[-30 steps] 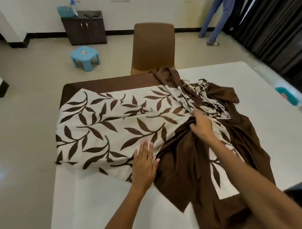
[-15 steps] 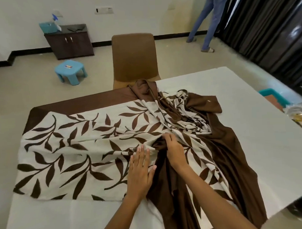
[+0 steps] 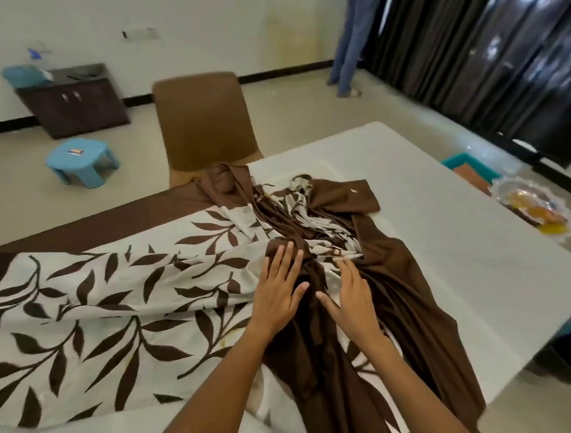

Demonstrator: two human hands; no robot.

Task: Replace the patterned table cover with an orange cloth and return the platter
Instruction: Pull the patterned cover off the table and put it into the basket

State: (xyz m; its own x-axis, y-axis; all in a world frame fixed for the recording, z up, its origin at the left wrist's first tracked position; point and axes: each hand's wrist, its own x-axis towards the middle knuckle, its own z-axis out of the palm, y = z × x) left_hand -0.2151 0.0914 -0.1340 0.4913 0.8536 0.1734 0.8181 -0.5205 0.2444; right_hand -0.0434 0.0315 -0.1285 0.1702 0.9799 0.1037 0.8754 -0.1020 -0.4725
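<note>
No brand or legible writing shows anywhere you can read; the small sticker on the blue plastic stool (image 3: 81, 161) is too blurred to make out. Your patterned table cover (image 3: 119, 303), cream with brown leaves and a plain brown border, lies on the white tabletop (image 3: 456, 242): its left part is spread flat, while the right part is gathered into a bunched ridge whose long axis runs from the near edge in front of you up and away toward the brown chair (image 3: 205, 122) at the far side. Your left hand (image 3: 280, 287) lies palm down on the fold where flat cloth meets the bunch, fingers straight and slightly spread, pointing away from you. Your right hand (image 3: 351, 295) rests just beside it on the brown gathers, also flat with fingers extended, thumbs nearly meeting; neither hand pinches the fabric. Both forearms reach in from the bottom edge. The glass platter (image 3: 536, 207) holding orange pieces sits off the right side of the tabletop, near a teal tray (image 3: 460, 161).
</note>
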